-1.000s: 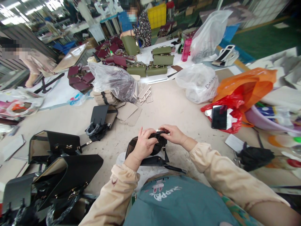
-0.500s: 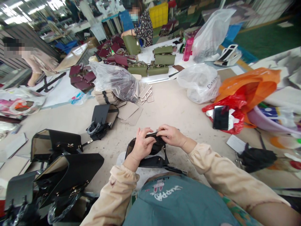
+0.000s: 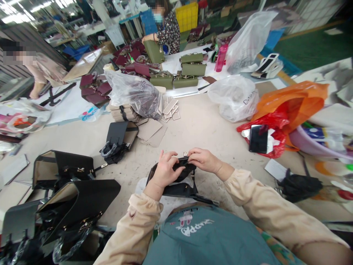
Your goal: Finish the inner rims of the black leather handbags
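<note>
A black bag (image 3: 179, 190) lies in front of me at the near edge of the worktable, its upper rim raised between my hands. My left hand (image 3: 166, 170) grips the rim from the left, thumb and fingers bent around it. On the right, my right hand (image 3: 203, 160) pinches the same rim with its fingertips. A small metal clasp (image 3: 185, 154) shows between the hands at the rim's far side. The bag's inside is dark and partly hidden by my left hand.
Several black bags (image 3: 96, 195) stand at the left. A folded black piece (image 3: 118, 136) and grey boards (image 3: 153, 130) lie ahead. Right are a phone (image 3: 258, 138), an orange bag (image 3: 298, 101) and a black pouch (image 3: 300, 184). Across the table, a person handles a green bag (image 3: 154, 51).
Both hands have shifted slightly along the rim and stand a little further apart. The metal clasp now shows between them.
</note>
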Demonstrator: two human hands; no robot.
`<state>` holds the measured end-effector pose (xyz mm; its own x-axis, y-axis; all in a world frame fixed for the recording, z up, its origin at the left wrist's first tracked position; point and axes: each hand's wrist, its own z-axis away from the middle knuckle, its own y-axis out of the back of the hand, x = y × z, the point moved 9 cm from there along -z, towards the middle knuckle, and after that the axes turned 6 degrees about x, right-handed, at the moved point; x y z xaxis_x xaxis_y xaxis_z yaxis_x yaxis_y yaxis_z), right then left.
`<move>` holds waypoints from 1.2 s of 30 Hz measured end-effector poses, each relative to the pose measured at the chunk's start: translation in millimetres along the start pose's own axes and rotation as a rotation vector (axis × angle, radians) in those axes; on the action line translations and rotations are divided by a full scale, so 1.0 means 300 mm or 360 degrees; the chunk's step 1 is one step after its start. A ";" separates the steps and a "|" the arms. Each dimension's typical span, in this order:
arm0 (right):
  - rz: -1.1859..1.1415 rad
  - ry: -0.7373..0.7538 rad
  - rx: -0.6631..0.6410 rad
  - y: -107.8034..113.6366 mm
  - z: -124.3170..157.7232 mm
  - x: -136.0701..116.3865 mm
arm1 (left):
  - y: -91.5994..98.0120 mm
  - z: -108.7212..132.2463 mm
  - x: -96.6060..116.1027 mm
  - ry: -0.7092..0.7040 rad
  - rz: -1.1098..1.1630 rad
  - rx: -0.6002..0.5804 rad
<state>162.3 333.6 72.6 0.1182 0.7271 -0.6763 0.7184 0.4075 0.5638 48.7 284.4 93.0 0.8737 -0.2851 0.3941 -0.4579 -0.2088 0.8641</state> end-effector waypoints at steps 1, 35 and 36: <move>0.0004 0.0000 0.0003 0.002 0.002 0.000 | 0.002 0.001 -0.001 0.0005 -0.0027 -0.0005; 0.0025 -0.0074 -0.0028 -0.018 -0.021 0.052 | -0.017 -0.013 0.034 -0.0183 0.0068 -0.0067; 0.0022 -0.0071 -0.0027 -0.018 -0.025 0.055 | -0.019 -0.012 0.028 -0.0173 0.0066 -0.0066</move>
<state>155.3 347.5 62.1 0.1590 0.7077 -0.6884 0.7046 0.4071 0.5812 59.2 286.5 92.5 0.8303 -0.3928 0.3954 -0.4840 -0.1564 0.8610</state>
